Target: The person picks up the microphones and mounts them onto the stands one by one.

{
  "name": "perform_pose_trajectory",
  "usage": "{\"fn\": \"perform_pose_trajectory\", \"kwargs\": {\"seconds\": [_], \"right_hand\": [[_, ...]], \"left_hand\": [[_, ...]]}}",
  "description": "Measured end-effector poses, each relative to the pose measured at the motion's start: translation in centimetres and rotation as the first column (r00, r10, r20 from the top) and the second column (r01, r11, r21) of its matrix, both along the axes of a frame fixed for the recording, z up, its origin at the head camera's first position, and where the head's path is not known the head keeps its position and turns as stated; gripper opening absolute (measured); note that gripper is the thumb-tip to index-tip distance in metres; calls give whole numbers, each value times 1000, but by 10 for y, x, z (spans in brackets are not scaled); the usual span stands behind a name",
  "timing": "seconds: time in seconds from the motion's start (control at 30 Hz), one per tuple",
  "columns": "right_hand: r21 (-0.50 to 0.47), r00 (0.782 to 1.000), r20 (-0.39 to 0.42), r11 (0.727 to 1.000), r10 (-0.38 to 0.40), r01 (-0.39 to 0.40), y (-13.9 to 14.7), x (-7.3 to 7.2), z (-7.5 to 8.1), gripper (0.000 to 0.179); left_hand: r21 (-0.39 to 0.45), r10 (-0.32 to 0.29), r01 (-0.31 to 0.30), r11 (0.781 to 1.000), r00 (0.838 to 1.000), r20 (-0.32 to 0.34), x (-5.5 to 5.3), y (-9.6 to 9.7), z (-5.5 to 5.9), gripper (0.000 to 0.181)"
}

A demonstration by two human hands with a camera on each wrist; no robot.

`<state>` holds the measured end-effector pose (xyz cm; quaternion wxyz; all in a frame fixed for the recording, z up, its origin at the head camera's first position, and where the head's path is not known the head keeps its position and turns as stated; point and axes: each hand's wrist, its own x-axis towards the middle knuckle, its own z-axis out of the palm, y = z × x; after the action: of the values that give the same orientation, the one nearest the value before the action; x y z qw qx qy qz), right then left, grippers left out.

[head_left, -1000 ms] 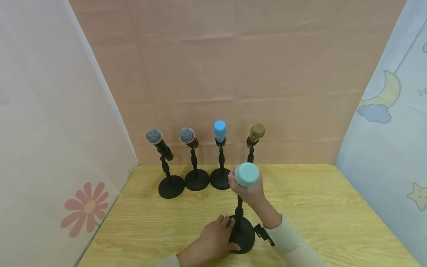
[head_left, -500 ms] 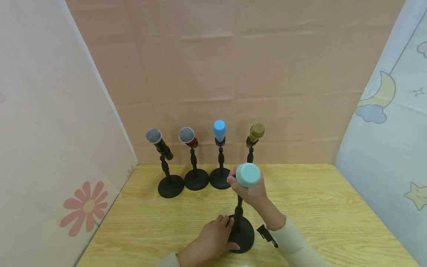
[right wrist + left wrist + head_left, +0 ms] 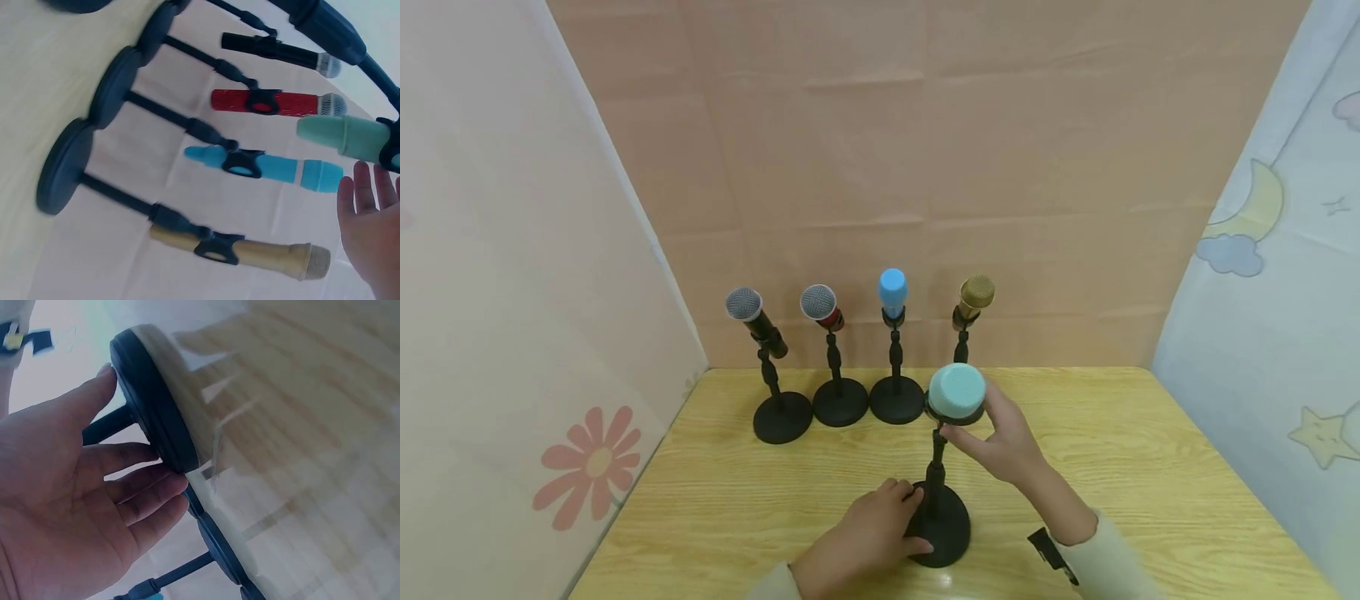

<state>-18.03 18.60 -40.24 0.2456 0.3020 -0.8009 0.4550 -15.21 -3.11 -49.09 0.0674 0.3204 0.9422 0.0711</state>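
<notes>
A mint-green microphone (image 3: pixel 957 390) sits in the clip of a black stand (image 3: pixel 953 527) close in front of me. In the right wrist view, the clip wraps the body of this microphone (image 3: pixel 362 137). My left hand (image 3: pixel 872 533) holds the stand's round base, thumb on the near edge and fingers on the left side. The left wrist view has that thumb and the fingertips at the rim of the base (image 3: pixel 156 400). My right hand (image 3: pixel 1011 442) is beside the mint microphone, its thumb and fingers spread apart. Its straight fingers (image 3: pixel 364 187) lie just under the microphone in the right wrist view.
Behind stand four-like neighbours in a row: a black microphone (image 3: pixel 754 317), a red one (image 3: pixel 824 307), a blue one (image 3: pixel 892 292) and a gold one (image 3: pixel 977 297), each on a black stand. The wooden table (image 3: pixel 1112 467) meets a pinkish backdrop (image 3: pixel 1037 167).
My right hand has loosened from round the mint microphone and moved slightly right and down, fingers spreading. The microphone stays on its stand; my left hand keeps its place at the base.
</notes>
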Motion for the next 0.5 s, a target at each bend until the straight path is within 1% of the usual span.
{"fn": "perform_pose_trajectory", "kwargs": {"seconds": [0.03,0.1,0.2,0.27,0.37,0.5], "right_hand": [[15,1000,8,1000,-3,3,3,1,-1,72],[43,1000,-8,999,5,-5,9,3,-5,74],[81,999,-37,996,26,-23,15,5,-10,70],[108,998,-42,993,43,-38,19,7,-13,65],[149,998,-12,987,66,-63,22,11,-21,61],[211,995,9,972,104,-104,26,15,-34,58]], "left_hand": [[4,-3,3,1000,1000,3,-1,-1,1,74],[12,-11,11,1000,1000,12,-2,-3,2,73],[21,-13,12,1000,999,33,-4,-5,3,72],[26,-9,8,1000,999,48,-5,-6,4,72],[37,3,-5,999,997,75,-7,-7,3,71],[76,27,-36,996,993,114,-9,-9,6,66]]}}
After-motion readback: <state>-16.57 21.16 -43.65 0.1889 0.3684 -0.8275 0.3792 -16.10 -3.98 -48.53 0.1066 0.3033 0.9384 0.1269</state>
